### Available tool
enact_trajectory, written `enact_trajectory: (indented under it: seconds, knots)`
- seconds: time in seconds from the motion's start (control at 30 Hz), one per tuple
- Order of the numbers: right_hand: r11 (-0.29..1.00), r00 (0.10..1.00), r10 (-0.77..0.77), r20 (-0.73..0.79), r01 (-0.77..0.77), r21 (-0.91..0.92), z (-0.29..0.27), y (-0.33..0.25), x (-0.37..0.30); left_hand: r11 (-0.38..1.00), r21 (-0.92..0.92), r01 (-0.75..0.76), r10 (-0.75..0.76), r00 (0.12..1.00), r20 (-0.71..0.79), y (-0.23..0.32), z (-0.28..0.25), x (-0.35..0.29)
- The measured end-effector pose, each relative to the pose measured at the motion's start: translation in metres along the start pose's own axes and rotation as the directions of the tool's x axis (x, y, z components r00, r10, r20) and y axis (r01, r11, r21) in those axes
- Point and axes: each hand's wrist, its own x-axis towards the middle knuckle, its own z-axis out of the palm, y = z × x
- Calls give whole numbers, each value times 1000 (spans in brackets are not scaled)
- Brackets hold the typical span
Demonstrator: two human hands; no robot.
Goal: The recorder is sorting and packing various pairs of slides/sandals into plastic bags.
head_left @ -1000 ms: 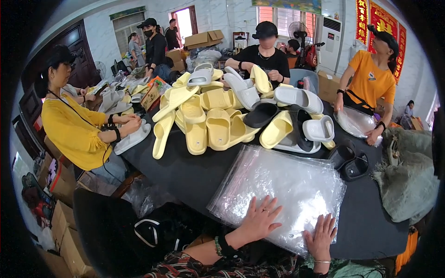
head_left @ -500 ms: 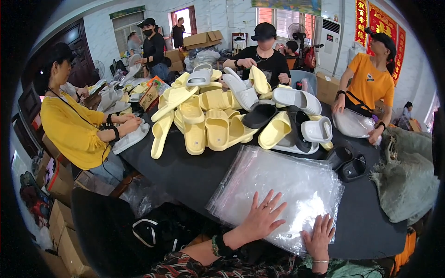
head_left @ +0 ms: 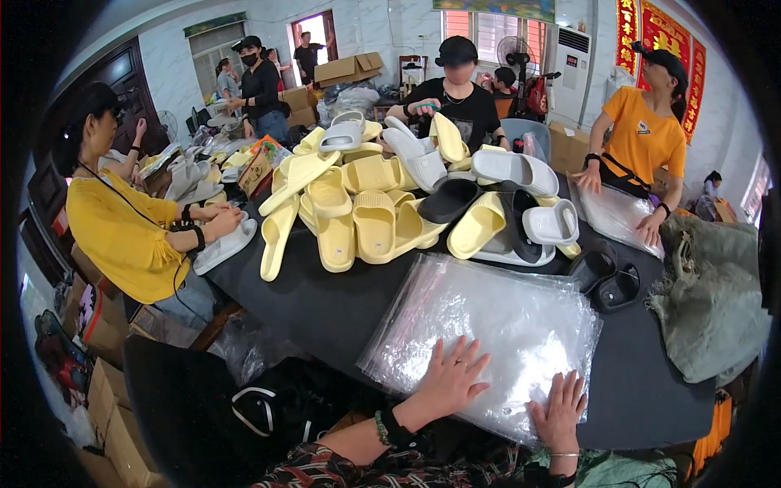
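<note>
A stack of clear plastic bags [head_left: 496, 313] lies flat on the black table at its near side. My left hand [head_left: 450, 378] rests palm down on the stack's near edge, fingers spread, a ring on one finger. Flat on the right near corner of the same stack is my right hand [head_left: 560, 407], its fingers also apart. Neither hand grips anything. Just beyond the bags rises a heap of slide slippers: yellow slides [head_left: 376, 228], grey slides [head_left: 517, 172] and a black slide [head_left: 449, 201]. A pair of black slides [head_left: 606, 276] sits beside the bags' far right corner.
Across the black table [head_left: 301, 313] a person in black [head_left: 455, 106] handles slippers. At left, a person in yellow [head_left: 118, 236] works on a grey slide [head_left: 228, 248]. At right, a person in orange [head_left: 643, 142] presses another bag stack [head_left: 622, 213]. A green-grey sack [head_left: 708, 301] hangs over the right edge.
My hands have stayed almost where they were on the bags. The person in orange has spread their bag stack flatter. The person in black now has a hand raised higher.
</note>
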Motion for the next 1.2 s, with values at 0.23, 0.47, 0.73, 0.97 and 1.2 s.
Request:
enact_trajectory:
  seconds: [0.23,0.47,0.73,0.97,1.2]
  knots:
    - [929,989,-100,-113,134,344,-25,40,-3,992,-118,-38,43,998,35,-3,20,16]
    - [994,861,100,-498,-65,86,-83,120,-15,999,-51,-14,21,992,127,-7,11,17]
    - [850,745,475,-468,-527,25,-99,260,-59,998,-57,-28,39,978,203,3,15,9]
    - [773,745,623,-237,-542,330,-56,320,-119,997,79,-6,-13,971,239,-7,21,11]
    - [306,596,797,-102,-252,918,72,271,-139,987,161,-13,-18,982,187,-23,14,10]
